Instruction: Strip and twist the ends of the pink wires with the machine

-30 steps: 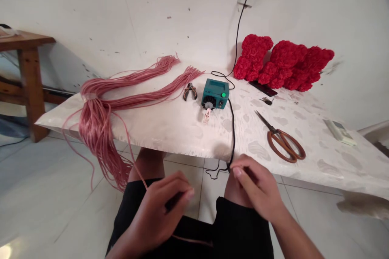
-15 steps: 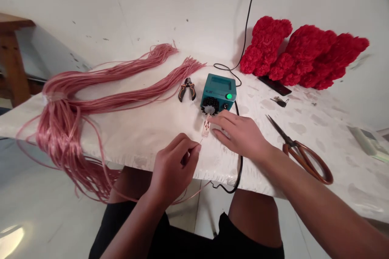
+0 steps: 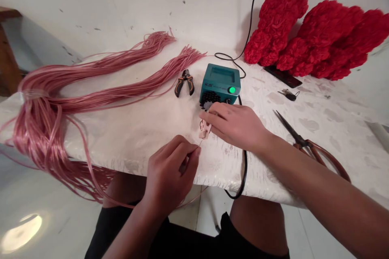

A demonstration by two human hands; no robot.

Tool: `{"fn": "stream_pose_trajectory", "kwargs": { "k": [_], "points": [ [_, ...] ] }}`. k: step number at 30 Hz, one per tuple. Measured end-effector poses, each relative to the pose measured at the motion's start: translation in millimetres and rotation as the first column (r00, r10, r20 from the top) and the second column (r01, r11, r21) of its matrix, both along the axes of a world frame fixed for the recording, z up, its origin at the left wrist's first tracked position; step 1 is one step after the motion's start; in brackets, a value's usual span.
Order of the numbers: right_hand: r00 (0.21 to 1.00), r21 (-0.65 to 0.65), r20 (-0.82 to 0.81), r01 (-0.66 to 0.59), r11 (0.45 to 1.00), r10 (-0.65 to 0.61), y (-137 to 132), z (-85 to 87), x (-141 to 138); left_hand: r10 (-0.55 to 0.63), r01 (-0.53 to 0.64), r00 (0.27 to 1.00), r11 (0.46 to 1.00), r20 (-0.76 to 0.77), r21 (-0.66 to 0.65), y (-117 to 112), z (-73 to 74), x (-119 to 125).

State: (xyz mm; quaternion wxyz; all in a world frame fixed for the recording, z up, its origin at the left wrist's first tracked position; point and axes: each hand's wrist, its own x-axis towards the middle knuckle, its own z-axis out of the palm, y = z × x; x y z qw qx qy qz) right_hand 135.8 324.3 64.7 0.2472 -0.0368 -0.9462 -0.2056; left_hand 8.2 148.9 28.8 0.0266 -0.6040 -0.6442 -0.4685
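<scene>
My left hand (image 3: 170, 172) is closed in a pinch on the end of a thin pink strand (image 3: 194, 195) at the table's near edge; the strand trails down below the table. My right hand (image 3: 238, 125) is closed on a small pale clip-like piece (image 3: 204, 129) that sticks out from the front of a teal box machine (image 3: 221, 83) with a green light. The strand's tip points at that piece, just short of it. A big bundle of pink strands (image 3: 100, 85) lies across the table's left side and hangs over its edge.
Small pliers (image 3: 184, 81) lie left of the machine. Brown-handled scissors (image 3: 313, 147) lie to the right. Red flower-covered shapes (image 3: 316, 36) lean on the wall, with a dark flat object (image 3: 282, 77) and keys (image 3: 288, 94) before them. A black cable (image 3: 243, 170) drops off the table's (image 3: 146, 129) front edge.
Both hands rose from my lap to the table. The right hand reached the machine's front piece and closed on it; the left brought the strand end up to it. The view moved closer.
</scene>
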Motion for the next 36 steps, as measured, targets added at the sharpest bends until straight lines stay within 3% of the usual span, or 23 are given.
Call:
{"fn": "stream_pose_trajectory", "kwargs": {
  "k": [21,36],
  "points": [
    [0.998,-0.058,-0.057,0.003,0.998,-0.007,-0.1,-5.5,-10.7,0.112,-0.113,0.993,0.993,-0.028,-0.037,11.1,6.7,9.9],
    [0.997,-0.252,-0.029,0.068,0.965,-0.077,-3.1,-12.2,-11.2,0.140,-0.142,0.990,0.988,-0.034,-0.058,15.0,10.6,10.8]
  ]
}}
